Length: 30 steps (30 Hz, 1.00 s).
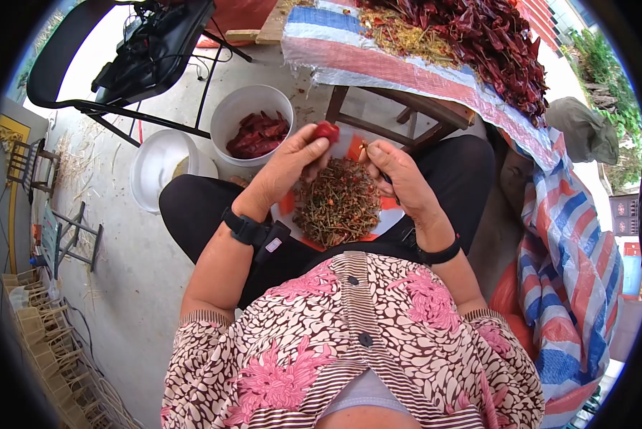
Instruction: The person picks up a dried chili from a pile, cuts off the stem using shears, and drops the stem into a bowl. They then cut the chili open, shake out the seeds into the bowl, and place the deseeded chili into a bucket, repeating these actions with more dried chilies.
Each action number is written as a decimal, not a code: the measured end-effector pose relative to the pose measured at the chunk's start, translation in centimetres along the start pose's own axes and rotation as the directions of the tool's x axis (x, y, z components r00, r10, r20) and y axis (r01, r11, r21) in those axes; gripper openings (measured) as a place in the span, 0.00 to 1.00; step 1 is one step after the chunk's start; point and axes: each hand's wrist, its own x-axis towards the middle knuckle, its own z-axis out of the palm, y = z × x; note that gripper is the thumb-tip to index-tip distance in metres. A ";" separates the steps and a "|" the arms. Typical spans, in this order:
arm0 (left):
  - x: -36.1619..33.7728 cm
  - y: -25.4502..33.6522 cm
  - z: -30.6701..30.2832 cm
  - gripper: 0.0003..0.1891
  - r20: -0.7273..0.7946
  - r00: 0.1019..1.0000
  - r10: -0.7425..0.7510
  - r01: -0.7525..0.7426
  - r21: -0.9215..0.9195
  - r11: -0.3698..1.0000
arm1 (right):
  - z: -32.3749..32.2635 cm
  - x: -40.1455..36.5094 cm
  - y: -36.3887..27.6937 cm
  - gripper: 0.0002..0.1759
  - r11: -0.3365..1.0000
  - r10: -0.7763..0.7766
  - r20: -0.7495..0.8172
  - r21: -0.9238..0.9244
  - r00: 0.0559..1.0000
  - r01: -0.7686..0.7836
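In front of my lap, my left hand [296, 156] pinches a red chili pepper [327, 131] between thumb and fingertips. Close beside it on the right is my right hand [401, 174], its fingers closed at a small brownish bit [364, 147] that looks like a stem. Something dark shows between those fingers, too small to name. Below both hands, a heap of chili stems and scraps [339, 204] lies on a white and orange holder [390, 217] between my legs. Dried red chilies [259, 136] fill the bottom of a white bucket [219, 114] left of my left hand.
A second white bucket [149, 168] stands farther left. Ahead, a table covered with a striped tarp [321, 61] bears a big heap of dried chilies [478, 50]. The tarp hangs down at my right. A black folding chair [56, 68] holding a dark bag is at upper left.
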 end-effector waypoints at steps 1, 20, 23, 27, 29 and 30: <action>0.3 -0.2 -0.5 0.09 -0.102 0.995 0.025 -0.021 0.034 0.999 | -0.4 0.3 0.5 0.17 0.999 0.038 -0.028 -0.035 0.999 -0.039; 3.6 -2.4 -4.4 0.34 -0.498 0.860 -0.111 0.071 -0.097 0.993 | -1.8 1.8 5.6 0.12 0.824 -0.092 -0.189 -0.566 0.978 -0.032; 3.9 -2.5 -4.1 0.33 -0.481 0.869 -0.112 0.089 -0.070 0.994 | -1.6 1.5 5.3 0.13 0.827 -0.118 -0.192 -0.562 0.974 -0.011; 4.4 -3.3 -3.8 0.32 -0.441 0.892 -0.096 0.070 -0.076 0.995 | -2.1 1.1 3.8 0.22 0.916 -0.063 -0.229 -0.399 0.972 -0.035; 4.5 -3.3 -3.4 0.31 -0.430 0.897 -0.107 0.082 -0.075 0.994 | -2.6 0.5 1.1 0.28 0.938 -0.076 -0.258 -0.345 0.963 -0.019; 4.7 -3.1 -3.1 0.31 -0.408 0.906 -0.114 0.092 -0.072 0.993 | -3.5 0.7 0.6 0.28 0.920 -0.169 -0.280 -0.388 0.945 0.050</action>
